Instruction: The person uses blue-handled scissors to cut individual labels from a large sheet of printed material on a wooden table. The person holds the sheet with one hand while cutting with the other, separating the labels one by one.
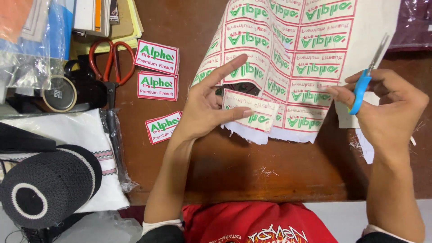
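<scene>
ORIENTATION: label sheet (288, 58) held above desk (252, 171), long axis running away from me, top edge cut off | GRIP: my left hand (204, 105) pinches its lower flap; my right hand (391, 110) is closed on blue-handled scissors (365, 78), blades pointing up-right | COUNT: three cut labels (157, 85), one pair of red scissors (110, 63) | HIDDEN: sheet's full row count unreadable.

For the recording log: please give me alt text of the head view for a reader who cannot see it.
A left hand holds a white sheet of red-bordered green labels over a brown table, while the right hand grips blue-handled scissors. Three cut labels and red-handled scissors lie to the left.
</scene>
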